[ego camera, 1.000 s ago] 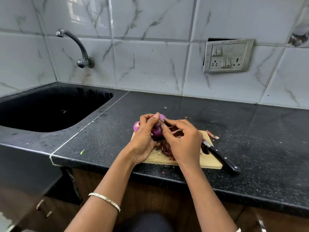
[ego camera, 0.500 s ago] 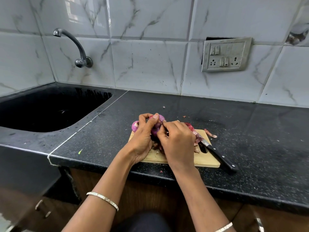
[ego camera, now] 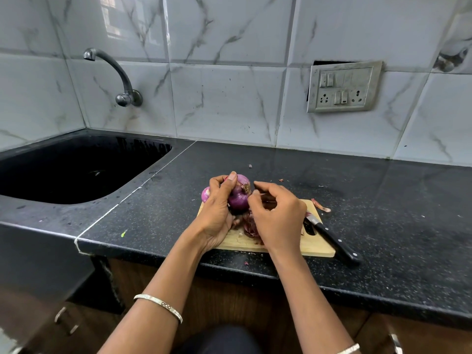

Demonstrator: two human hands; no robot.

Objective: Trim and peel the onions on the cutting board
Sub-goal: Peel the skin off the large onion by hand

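My left hand [ego camera: 217, 215] grips a purple onion [ego camera: 238, 198] and holds it just above the far left part of the wooden cutting board [ego camera: 313, 247], root end turned to the right. My right hand [ego camera: 279, 215] is right beside the onion, forefinger and thumb parted, fingertips at the onion's right side with nothing pinched between them. A second onion [ego camera: 205, 194] peeks out behind my left hand at the board's far left corner. A heap of dark red onion skins [ego camera: 251, 229] lies on the board between my hands.
A black-handled knife [ego camera: 332, 240] lies across the board's right edge, handle toward the front of the black counter [ego camera: 383, 213]. A skin scrap [ego camera: 320, 205] lies past the board. The black sink [ego camera: 71, 169] and tap [ego camera: 122, 80] are at the left.
My right hand has come off the onion and shifted slightly right, its fingers now parted. The onion's root end is uncovered. My left hand keeps the same grip.
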